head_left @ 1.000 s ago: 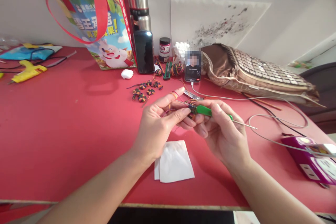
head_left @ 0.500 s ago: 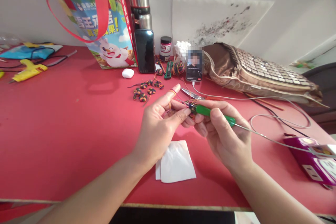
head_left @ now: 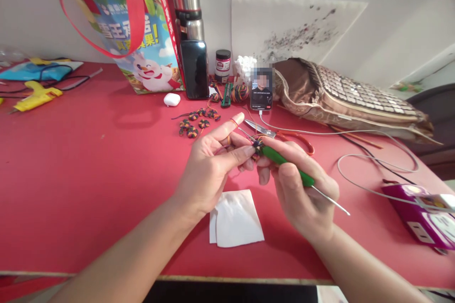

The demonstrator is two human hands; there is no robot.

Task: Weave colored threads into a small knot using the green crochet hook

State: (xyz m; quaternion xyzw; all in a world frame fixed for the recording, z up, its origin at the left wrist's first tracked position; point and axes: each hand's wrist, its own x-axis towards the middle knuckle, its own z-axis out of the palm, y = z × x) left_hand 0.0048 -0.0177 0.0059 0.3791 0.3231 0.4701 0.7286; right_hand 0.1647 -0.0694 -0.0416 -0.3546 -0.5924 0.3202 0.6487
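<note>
My left hand pinches a small dark multicoloured crochet piece between thumb and fingers. Orange-red yarn loops round its raised index finger. In my right hand is a crochet hook with a green handle, its working end at the piece and its bare metal back end pointing down to the right. Fingers partly hide the piece and the stitches. Just behind the hands lie scissors with orange-red handles. Beyond my left hand several small crocheted pieces in the same colours rest on the red table.
Folded white tissue lies below the hands. At the back stand a phone with a lit screen, a dark phone, a yarn ball and a shopping bag. A purple power strip sits right, a yellow glue gun left.
The crochet hook has tilted, its back end swinging down as my right hand turned. More of the scissors' handles shows. My left hand keeps its pinch, with the yarn still round its index finger.
</note>
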